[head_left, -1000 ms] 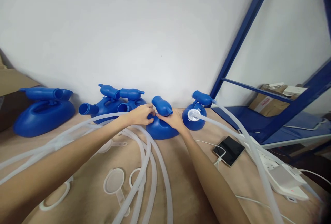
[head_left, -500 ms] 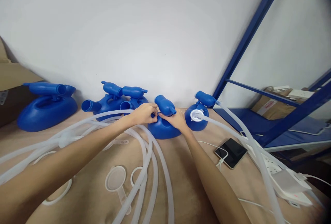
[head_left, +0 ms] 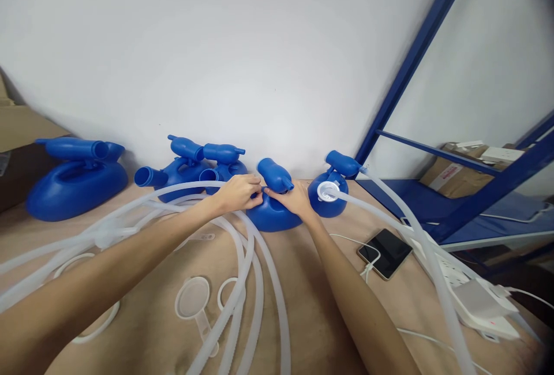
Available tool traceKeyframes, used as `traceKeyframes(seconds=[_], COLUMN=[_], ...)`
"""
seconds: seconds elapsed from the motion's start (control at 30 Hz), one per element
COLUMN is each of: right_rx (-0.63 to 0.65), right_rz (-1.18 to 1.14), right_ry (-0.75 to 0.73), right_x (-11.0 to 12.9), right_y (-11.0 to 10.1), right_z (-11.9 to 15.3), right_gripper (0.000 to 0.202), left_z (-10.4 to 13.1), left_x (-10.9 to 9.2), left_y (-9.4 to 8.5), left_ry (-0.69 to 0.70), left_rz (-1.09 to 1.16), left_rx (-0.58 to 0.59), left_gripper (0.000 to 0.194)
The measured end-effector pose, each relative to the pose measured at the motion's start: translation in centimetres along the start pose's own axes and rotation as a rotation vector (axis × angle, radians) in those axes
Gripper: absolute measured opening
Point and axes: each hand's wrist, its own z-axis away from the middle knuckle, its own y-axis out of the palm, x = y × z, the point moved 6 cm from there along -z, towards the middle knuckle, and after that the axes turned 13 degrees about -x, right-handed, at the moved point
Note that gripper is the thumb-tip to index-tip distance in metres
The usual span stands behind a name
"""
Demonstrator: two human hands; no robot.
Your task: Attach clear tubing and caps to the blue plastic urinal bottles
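Note:
A blue plastic urinal bottle [head_left: 273, 220] stands in front of me, with a smaller blue hollow piece [head_left: 275, 176] on its top. My right hand [head_left: 298, 198] is wrapped round the bottle's upper part, its thumb pointing left below the small piece. Curled at the bottle's left upper side is my left hand [head_left: 240, 192], fingertips pinched together against the thumb. What lies between them, if anything, is hidden. Just right stands another blue bottle [head_left: 328, 209], with a white cap [head_left: 329, 191] and clear tube [head_left: 375, 206] on its mouth.
More blue bottles [head_left: 78, 187] line the wall at left. Coiled translucent tubes [head_left: 259, 300] cross the table beside a clear round lid with a strap [head_left: 192, 299] and a white ring [head_left: 227, 293]. At right lie a phone [head_left: 385, 254], a power strip [head_left: 485, 317] and a blue shelf frame [head_left: 415, 52].
My left fingers have shifted slightly and closed up at the bottle's left side. My right hand keeps its hold. The whole view has moved a little.

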Motion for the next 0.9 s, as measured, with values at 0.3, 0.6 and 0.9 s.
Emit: traceKeyframes(seconds=[0.3,0.6,0.9], right_rx=[-0.011,-0.01,-0.006], right_rz=[0.009,0.04,0.013], right_ry=[-0.037,0.023,0.081], right_x=[0.3,0.2,0.4], right_y=[-0.1,0.0,-0.5], right_z=[0.0,0.1,0.0], right_gripper=[0.057,0.064,0.059], left_z=[0.2,0.2,4.2], left_x=[-0.3,-0.2,4.0], left_y=[-0.4,-2.0,-6.0], left_ry=[0.042,-0.02,-0.465], left_rz=[-0.045,-0.081,-0.188], left_rx=[-0.058,0.055,0.533], left_gripper=[0.037,0.029,0.072])
